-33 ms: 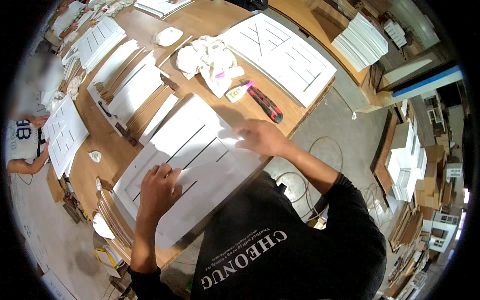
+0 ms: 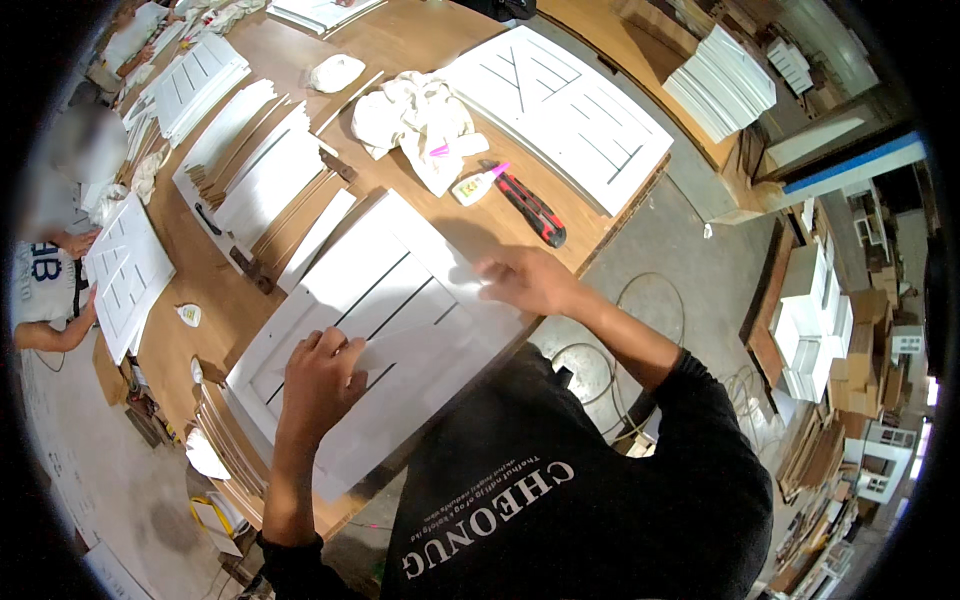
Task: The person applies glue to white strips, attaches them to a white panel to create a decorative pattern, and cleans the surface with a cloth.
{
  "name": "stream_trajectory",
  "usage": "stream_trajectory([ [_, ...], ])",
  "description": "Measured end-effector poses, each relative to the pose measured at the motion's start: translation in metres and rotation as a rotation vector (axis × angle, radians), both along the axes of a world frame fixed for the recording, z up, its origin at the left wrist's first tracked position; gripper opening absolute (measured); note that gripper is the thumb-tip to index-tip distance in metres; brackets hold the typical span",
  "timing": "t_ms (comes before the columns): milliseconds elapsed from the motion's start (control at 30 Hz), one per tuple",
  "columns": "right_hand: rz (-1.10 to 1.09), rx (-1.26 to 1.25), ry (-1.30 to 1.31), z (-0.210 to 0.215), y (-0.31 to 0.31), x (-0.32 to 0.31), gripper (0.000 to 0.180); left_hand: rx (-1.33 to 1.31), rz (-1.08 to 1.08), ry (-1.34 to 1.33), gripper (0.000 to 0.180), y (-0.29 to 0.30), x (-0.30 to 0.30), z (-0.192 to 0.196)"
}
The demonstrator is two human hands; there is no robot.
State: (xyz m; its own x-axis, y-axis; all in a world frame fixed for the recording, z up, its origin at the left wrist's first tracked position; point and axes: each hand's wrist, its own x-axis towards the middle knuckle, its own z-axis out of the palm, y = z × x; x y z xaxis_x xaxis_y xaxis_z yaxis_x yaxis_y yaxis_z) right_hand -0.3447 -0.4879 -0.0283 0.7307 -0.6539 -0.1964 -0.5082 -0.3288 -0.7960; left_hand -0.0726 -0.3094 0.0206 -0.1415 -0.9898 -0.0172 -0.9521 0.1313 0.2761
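Observation:
A white panel [image 2: 350,262] with dark narrow slots lies tilted across the table edge in front of me. Over its near left part is my left hand [image 2: 322,385], fingers curled and thumb drawn toward them. My right hand [image 2: 525,280] hovers at its right end, fingers bent inward and their tips blurred. A pale, smeared band stretches between the hands and covers part of the slots; I cannot make out what it is. Beyond the right hand lie a red-and-black utility knife [image 2: 530,208] and a small white glue bottle [image 2: 472,189] with a pink nozzle.
A crumpled white cloth [image 2: 405,115] lies past the panel. A slotted panel stack [image 2: 600,120] stands far right on the table [image 2: 440,30]. White strips [image 2: 265,185] and a hammer [image 2: 258,275] lie left. At far left a person holds another slotted panel [image 2: 130,270].
Both my hands have shifted very slightly to the right. The panel, knife and glue bottle stay in place.

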Motion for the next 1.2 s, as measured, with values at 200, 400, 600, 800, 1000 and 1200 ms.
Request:
stream_trajectory([
  [200, -0.123, 0.270, -0.157, -0.046, 0.021, -0.021, 0.037, 0.038, -0.033, 0.085, 0.038, -0.021, 0.001, -0.014],
  [400, -0.198, 0.363, -0.221, -0.068, 0.027, -0.022, 0.042, 0.048, -0.076, 0.117, 0.041, -0.032, -0.001, -0.022],
  [600, -0.206, 0.352, -0.105, -0.046, 0.025, -0.013, 0.044, 0.071, -0.055, 0.106, 0.033, -0.038, -0.005, -0.027],
  [800, -0.265, 0.131, -0.142, -0.052, 0.031, -0.006, 0.054, 0.101, -0.036, 0.084, 0.035, -0.043, -0.002, -0.035],
  [1000, -0.145, 0.092, -0.283, -0.071, 0.031, 0.003, 0.064, 0.111, -0.046, 0.106, 0.035, -0.050, 0.001, -0.040],
  [1200, -0.082, 0.092, -0.233, -0.064, 0.032, 0.006, 0.064, 0.127, -0.019, 0.144, 0.036, -0.052, 0.002, -0.040],
])
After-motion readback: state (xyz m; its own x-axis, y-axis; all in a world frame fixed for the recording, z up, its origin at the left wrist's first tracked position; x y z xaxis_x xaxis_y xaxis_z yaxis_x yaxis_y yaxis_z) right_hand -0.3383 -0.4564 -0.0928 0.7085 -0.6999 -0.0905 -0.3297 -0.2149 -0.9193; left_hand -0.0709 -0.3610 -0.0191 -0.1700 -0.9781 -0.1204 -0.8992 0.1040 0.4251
